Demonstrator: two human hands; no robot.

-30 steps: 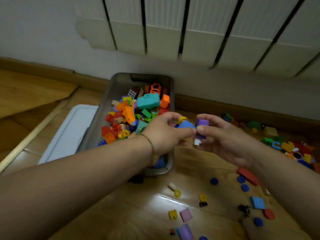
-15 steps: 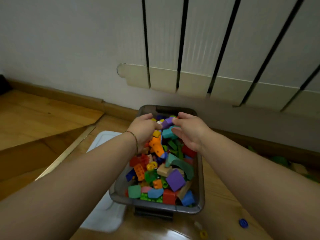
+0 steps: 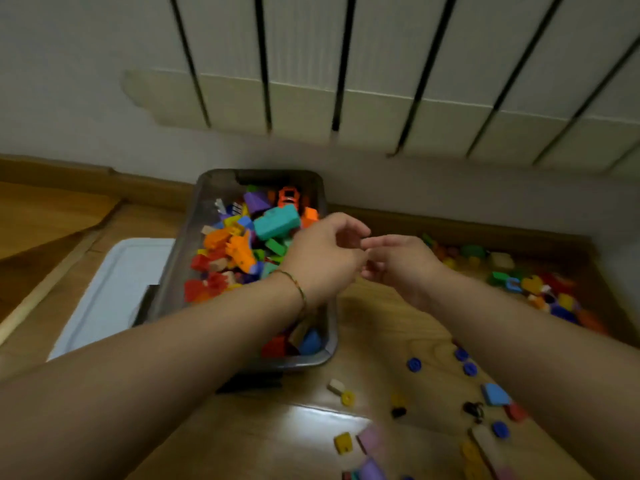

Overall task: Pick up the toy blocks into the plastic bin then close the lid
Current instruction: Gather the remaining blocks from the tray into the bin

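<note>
Now both hands (image 3: 323, 259) (image 3: 403, 268) hover beside the plastic bin (image 3: 178, 261)

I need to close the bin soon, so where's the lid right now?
In the head view, the white lid lies flat on the floor at the left, right beside the grey bin's left wall.

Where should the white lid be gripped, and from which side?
The lid lies flat on the floor left of the bin, with its right edge hidden behind the bin wall. The free left rim is probably the best part to grip. Come in from the left and hook the fingers under that edge, since nothing shows against it there.
</note>
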